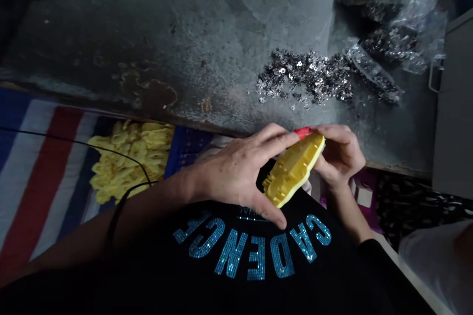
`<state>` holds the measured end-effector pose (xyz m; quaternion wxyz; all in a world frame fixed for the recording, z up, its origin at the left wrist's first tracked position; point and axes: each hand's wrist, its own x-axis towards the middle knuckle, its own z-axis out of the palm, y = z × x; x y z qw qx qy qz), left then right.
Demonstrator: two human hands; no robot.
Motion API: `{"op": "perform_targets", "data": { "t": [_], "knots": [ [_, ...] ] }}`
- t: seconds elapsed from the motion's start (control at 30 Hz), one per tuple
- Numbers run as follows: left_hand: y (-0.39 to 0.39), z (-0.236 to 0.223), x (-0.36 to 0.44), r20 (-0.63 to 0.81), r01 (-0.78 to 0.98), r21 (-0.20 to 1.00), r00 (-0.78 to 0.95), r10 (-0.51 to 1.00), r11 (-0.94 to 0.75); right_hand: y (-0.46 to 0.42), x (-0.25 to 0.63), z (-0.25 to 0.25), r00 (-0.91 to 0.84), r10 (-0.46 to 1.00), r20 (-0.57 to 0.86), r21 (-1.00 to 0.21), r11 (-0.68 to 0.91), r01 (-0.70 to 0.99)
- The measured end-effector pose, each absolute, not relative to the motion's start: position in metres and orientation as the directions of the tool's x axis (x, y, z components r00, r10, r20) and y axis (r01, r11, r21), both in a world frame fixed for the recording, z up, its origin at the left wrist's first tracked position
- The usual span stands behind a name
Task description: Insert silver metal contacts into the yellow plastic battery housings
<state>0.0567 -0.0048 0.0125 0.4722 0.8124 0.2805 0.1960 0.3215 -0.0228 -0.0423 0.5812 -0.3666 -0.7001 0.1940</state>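
Observation:
A yellow moulded plastic shell (293, 170) is held tilted in front of my chest, its hollow side with ribs and pegs facing up. My left hand (240, 165) is wrapped about its left side, fingers along the upper edge and thumb by the lower end. A small red piece (303, 132) shows at my left fingertips, on the shell's top end; whether it is a finger wrap or a separate part I cannot tell. My right hand (340, 150) pinches the upper right end of the shell, its fingertips partly hidden.
A heap of small shiny metal pieces (306, 76) lies on the grey worktable (207, 19). Clear plastic bags (391, 15) with more pieces stand at the back right. Yellow plastic parts (129, 157) fill a blue crate (185, 145) at left. A black cord (74, 141) crosses there.

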Motion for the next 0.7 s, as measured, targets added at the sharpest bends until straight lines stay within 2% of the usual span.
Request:
{"op": "perform_targets", "data": {
  "t": [0.1, 0.3, 0.37, 0.47, 0.57, 0.63, 0.7],
  "knots": [
    [-0.004, 0.013, 0.063, 0.110, 0.227, 0.864, 0.785, 0.609, -0.448, -0.022, 0.326, -0.044, -0.054, 0.697, 0.715, -0.651, 0.691, 0.313],
    [-0.006, 0.007, 0.065, 0.255, 0.117, 0.855, 0.754, 0.605, -0.505, -0.022, 0.330, -0.047, -0.054, 0.704, 0.708, -0.654, 0.682, 0.326],
    [-0.007, 0.004, 0.065, 0.296, 0.088, 0.853, 0.730, 0.615, -0.515, -0.022, 0.327, -0.049, -0.045, 0.718, 0.695, -0.665, 0.665, 0.339],
    [-0.010, -0.003, 0.063, 0.374, 0.003, 0.876, 0.626, 0.684, -0.482, -0.023, 0.316, -0.050, 0.060, 0.769, 0.636, -0.737, 0.583, 0.341],
    [-0.011, -0.017, 0.057, 0.382, 0.003, 0.911, 0.368, 0.848, -0.412, -0.023, 0.303, -0.046, 0.148, 0.897, 0.416, -0.897, 0.379, 0.226],
    [-0.008, -0.025, 0.049, 0.374, 0.095, 0.916, 0.151, 0.915, -0.390, -0.020, 0.299, -0.038, 0.019, 0.983, 0.182, -0.975, 0.178, 0.136],
    [-0.001, -0.027, 0.040, 0.335, 0.183, 0.921, 0.078, 0.939, -0.344, -0.013, 0.298, -0.027, -0.167, 0.986, 0.026, -0.994, 0.043, 0.101]
  ]
}}
